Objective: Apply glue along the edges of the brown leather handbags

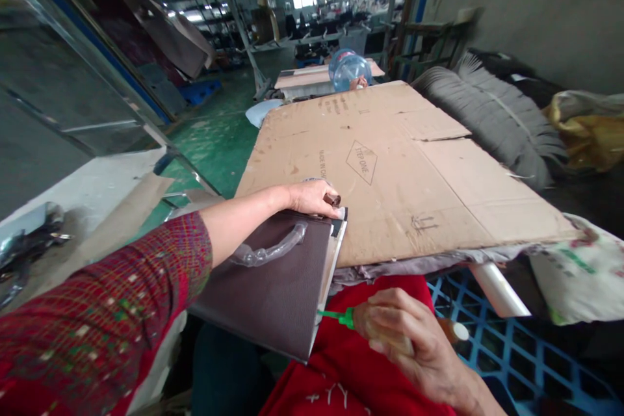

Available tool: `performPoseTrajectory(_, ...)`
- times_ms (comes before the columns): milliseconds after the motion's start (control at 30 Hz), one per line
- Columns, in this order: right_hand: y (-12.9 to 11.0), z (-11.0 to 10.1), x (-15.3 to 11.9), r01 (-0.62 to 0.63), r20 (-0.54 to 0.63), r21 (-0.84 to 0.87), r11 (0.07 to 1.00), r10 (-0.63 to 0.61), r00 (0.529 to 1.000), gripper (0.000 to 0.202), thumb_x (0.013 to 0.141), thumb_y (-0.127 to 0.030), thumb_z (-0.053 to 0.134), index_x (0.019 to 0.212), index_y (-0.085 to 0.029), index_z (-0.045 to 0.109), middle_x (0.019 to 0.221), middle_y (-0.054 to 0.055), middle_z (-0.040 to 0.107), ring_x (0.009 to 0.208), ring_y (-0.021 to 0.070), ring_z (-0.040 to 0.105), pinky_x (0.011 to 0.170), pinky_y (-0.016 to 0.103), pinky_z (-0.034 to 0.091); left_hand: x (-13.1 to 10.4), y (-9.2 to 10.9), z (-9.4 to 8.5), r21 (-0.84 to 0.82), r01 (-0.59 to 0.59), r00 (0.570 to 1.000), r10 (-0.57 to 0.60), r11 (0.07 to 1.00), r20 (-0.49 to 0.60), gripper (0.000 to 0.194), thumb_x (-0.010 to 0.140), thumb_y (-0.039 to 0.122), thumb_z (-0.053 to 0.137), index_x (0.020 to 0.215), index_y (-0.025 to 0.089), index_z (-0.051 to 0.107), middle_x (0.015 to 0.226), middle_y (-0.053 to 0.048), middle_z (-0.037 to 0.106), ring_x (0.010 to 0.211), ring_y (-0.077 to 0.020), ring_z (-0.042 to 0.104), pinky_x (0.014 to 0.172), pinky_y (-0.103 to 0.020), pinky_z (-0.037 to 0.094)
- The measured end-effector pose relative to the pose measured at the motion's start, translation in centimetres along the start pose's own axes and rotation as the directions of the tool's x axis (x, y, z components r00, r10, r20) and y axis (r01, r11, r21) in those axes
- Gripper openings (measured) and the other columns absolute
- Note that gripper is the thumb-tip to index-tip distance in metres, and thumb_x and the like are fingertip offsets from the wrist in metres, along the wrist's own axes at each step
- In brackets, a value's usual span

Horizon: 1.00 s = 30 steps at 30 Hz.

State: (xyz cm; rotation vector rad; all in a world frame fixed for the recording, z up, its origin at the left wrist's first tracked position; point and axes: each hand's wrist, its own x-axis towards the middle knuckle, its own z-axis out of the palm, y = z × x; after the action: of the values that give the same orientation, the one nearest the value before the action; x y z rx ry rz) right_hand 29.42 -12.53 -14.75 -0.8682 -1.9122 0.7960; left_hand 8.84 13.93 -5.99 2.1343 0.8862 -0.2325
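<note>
A dark brown leather-look bag panel [273, 286] lies slanted in front of me, with a handle [277, 250] wrapped in clear plastic. My left hand [314, 198] is closed over its far corner, and a small brown piece shows by the fingers. Along the panel's right side runs a pale edge with layers showing. My right hand [414, 338] is wrapped round a squeeze bottle [385, 336] with a green nozzle [345, 318]. The thin nozzle tip points left and meets or nearly meets that pale edge; contact cannot be made out. Fingers hide much of the bottle.
A cardboard-topped table [390, 188] stretches ahead, with a blue water jug [348, 69] at its far end. Right of it lie a grey bundle [492, 110] and a white sack [580, 273]. A blue plastic pallet [526, 344] is below, and a metal frame [185, 169] stands left.
</note>
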Motion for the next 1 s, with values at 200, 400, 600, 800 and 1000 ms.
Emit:
performPoseTrajectory(200, -0.1, 0.0, 0.0, -0.019, -0.003, 0.004, 1.0, 0.019, 1.0, 0.029, 0.1, -0.015, 0.061, 0.126, -0.026, 0.056, 0.114, 0.007, 0.063, 0.099, 0.0228, 0.064, 0.081, 0.035, 0.054, 0.0, -0.1, 0.0, -0.009, 0.008, 1.0, -0.008, 1.0, 0.013, 0.03, 0.077, 0.046, 0.07, 0.068, 0.019, 0.059, 0.058, 0.005, 0.058, 0.055, -0.0101, 0.049, 0.058, -0.026, 0.035)
performPoseTrajectory(400, 0.1, 0.0, 0.0, -0.05, -0.091, 0.033, 0.998, 0.053, 0.994, 0.03, 0.099, -0.014, 0.062, 0.126, -0.027, 0.056, 0.117, 0.007, 0.061, 0.102, 0.0226, 0.062, 0.083, 0.035, 0.052, 0.0, -0.3, 0.0, 0.014, 0.016, 1.0, -0.015, 1.0, -0.004, 0.031, 0.077, 0.047, 0.069, 0.07, 0.019, 0.059, 0.059, 0.005, 0.058, 0.055, -0.0099, 0.05, 0.058, -0.026, 0.035)
performPoseTrajectory(600, -0.1, 0.2, 0.0, -0.134, -0.027, 0.168, 0.977, 0.141, 0.99, 0.019, 0.101, -0.023, 0.064, 0.118, -0.027, 0.058, 0.107, 0.004, 0.06, 0.095, 0.0222, 0.061, 0.079, 0.035, 0.05, 0.1, -0.6, -0.1, 0.022, 0.023, 1.0, -0.023, 1.0, -0.003, 0.031, 0.078, 0.048, 0.068, 0.071, 0.019, 0.06, 0.062, 0.004, 0.06, 0.057, -0.0105, 0.051, 0.057, -0.025, 0.035)
performPoseTrajectory(800, -0.1, 0.4, -0.2, -0.229, -0.062, 0.241, 0.943, 0.25, 0.966, 0.012, 0.102, -0.032, 0.064, 0.111, -0.024, 0.061, 0.102, 0.004, 0.059, 0.089, 0.021, 0.058, 0.078, 0.034, 0.047, -0.2, -0.6, -0.1, 0.019, 0.018, 1.0, -0.018, 1.0, -0.024, 0.032, 0.077, 0.049, 0.07, 0.071, 0.018, 0.062, 0.059, 0.005, 0.057, 0.055, -0.0101, 0.049, 0.055, -0.025, 0.033)
performPoseTrajectory(1000, -0.3, 1.5, -0.3, -0.421, -0.131, 0.392, 0.818, 0.502, 0.855, 0.022, 0.095, -0.044, 0.071, 0.098, -0.023, 0.063, 0.091, 0.0, 0.06, 0.081, 0.0185, 0.054, 0.069, 0.03, 0.041, -0.4, -0.8, 0.0, -0.033, 0.007, 0.999, -0.008, 0.999, -0.037, 0.032, 0.078, 0.049, 0.07, 0.07, 0.019, 0.06, 0.056, 0.005, 0.056, 0.051, -0.011, 0.049, 0.051, -0.025, 0.032)
